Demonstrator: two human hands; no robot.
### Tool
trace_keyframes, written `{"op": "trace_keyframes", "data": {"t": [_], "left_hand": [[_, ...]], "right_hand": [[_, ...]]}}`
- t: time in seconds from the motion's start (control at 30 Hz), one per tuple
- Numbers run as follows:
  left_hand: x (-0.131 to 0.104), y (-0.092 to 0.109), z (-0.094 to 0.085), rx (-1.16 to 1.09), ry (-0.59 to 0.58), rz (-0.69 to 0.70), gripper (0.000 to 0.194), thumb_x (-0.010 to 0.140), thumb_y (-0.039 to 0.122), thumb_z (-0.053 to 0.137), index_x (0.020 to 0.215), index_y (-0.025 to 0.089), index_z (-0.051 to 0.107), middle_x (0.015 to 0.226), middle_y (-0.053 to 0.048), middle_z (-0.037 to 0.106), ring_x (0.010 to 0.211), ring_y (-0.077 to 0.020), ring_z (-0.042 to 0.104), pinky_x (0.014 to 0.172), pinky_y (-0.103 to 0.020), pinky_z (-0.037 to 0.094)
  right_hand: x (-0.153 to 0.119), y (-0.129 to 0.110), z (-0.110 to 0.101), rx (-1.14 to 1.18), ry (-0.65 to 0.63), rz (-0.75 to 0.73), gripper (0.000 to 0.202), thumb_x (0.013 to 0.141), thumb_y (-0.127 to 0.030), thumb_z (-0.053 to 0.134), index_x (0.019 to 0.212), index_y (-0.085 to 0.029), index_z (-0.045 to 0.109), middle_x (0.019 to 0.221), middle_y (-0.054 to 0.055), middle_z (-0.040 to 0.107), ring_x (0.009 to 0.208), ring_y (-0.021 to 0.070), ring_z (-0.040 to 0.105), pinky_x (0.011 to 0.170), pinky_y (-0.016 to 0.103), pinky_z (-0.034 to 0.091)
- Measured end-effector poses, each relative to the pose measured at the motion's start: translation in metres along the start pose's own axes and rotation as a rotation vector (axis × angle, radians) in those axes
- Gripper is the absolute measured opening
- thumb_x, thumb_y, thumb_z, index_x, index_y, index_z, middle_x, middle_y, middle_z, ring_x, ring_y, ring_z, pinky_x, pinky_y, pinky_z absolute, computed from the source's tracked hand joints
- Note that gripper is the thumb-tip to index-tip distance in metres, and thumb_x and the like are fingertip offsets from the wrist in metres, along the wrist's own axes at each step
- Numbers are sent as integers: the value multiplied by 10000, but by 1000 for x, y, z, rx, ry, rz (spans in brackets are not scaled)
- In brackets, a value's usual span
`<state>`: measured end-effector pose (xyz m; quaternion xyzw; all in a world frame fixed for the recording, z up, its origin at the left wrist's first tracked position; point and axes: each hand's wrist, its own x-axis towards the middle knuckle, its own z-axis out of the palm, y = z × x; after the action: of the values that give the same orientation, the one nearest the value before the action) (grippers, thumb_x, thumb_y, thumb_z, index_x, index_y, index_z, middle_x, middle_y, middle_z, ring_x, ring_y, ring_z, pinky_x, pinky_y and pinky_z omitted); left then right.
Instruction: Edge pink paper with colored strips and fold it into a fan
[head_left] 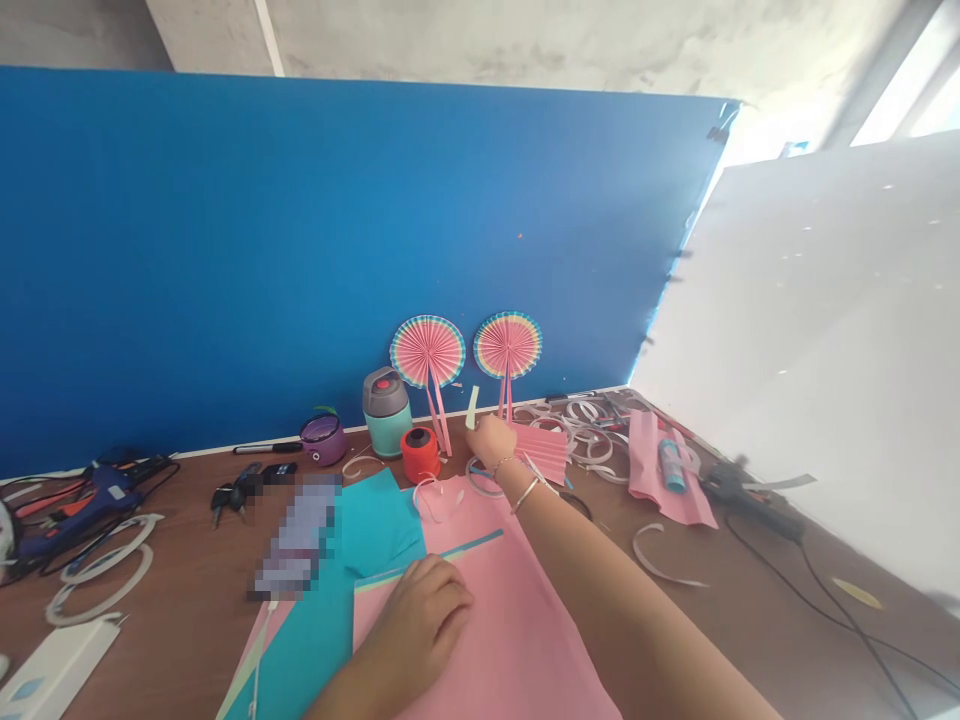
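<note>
My left hand [424,615] rests on a pink paper sheet [525,620], its fingers curled together near a blue and pale green strip [469,545] along the paper's edge. Whether something is under those fingers is hidden. Farther forward, my right hand [493,441] pinches a pale green paper strip [472,407] that stands upright from its fingertips. Beyond that hand, two round pleated pink fans [427,352] lean against the blue panel. Beside its wrist lies a folded pink pleated paper [544,452]. Teal paper [375,515] lies partly under the pink sheet.
A teal and grey flask [388,415], a red container [420,455] and a purple cup [323,440] stand toward the back. Curled paper strips [592,440] lie at the right, near a glue stick [673,467]. A glue gun [97,505] and keys [232,495] are at the left.
</note>
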<state>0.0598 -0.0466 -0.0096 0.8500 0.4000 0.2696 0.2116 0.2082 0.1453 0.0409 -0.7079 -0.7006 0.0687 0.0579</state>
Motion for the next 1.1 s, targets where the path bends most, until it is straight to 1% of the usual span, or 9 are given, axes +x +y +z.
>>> {"op": "trace_keyframes", "data": {"t": [0.13,0.2,0.3,0.47,0.53,0.63,0.67,0.83,1.1], "left_hand": [[1,-3,-3,-194,170,-147,203,897,278,467,986,213,638,986,-89,646,945,-224,567,864,-408,452],[2,-4,-5,-388,321,-305,314,879,396,498,1112,212,599,1082,-103,634,994,-231,579,895,-397,458],[7,-2,-8,-726,446,-480,519,840,534,511,1232,194,538,1158,-111,625,1001,-240,605,865,-354,485],[12,3,-10,-875,484,-636,510,733,594,613,966,147,690,912,-71,714,889,-255,634,749,-303,505],[12,2,-13,-875,522,-686,528,710,608,621,961,150,693,883,-59,720,856,-244,646,736,-296,505],[12,-2,-17,-868,580,-760,586,682,613,636,1034,146,671,861,-57,723,802,-229,658,714,-293,509],[12,-3,-17,-870,586,-780,598,674,608,643,1043,138,666,851,-62,724,792,-228,659,702,-294,510],[12,-6,-14,-954,546,-748,545,668,501,696,1070,139,636,921,-78,720,842,-230,657,718,-311,516],[14,-1,-18,-962,541,-788,438,596,440,766,919,157,676,985,-88,718,903,-241,659,758,-317,525]], "right_hand": [[-28,5,-14,147,129,-107,374,897,-200,288,1019,-180,641,918,50,691,755,136,618,620,221,382],[-58,3,-14,182,172,-184,298,868,-210,357,942,-196,645,896,31,679,780,141,592,661,231,377],[-111,-3,0,188,290,-551,149,789,-179,484,728,-179,619,789,59,649,809,193,547,721,304,343],[-152,1,20,145,233,-848,122,812,-193,490,761,-172,599,762,60,616,734,186,514,667,304,340],[-143,15,12,168,146,-754,119,816,-205,500,803,-182,616,826,60,631,794,186,545,694,288,359],[-120,49,-9,-3,-18,-154,207,797,-94,466,898,-167,631,943,96,647,900,199,588,685,266,379],[-114,61,-15,-38,-44,-49,239,778,-56,449,907,-139,633,917,129,651,870,222,607,643,277,378],[-102,98,-18,-95,-116,60,325,694,-7,495,975,-122,614,993,160,645,905,267,626,609,283,387],[-98,100,-10,-94,-107,93,278,703,-41,503,922,-150,635,927,142,673,906,267,636,614,275,384]]}}
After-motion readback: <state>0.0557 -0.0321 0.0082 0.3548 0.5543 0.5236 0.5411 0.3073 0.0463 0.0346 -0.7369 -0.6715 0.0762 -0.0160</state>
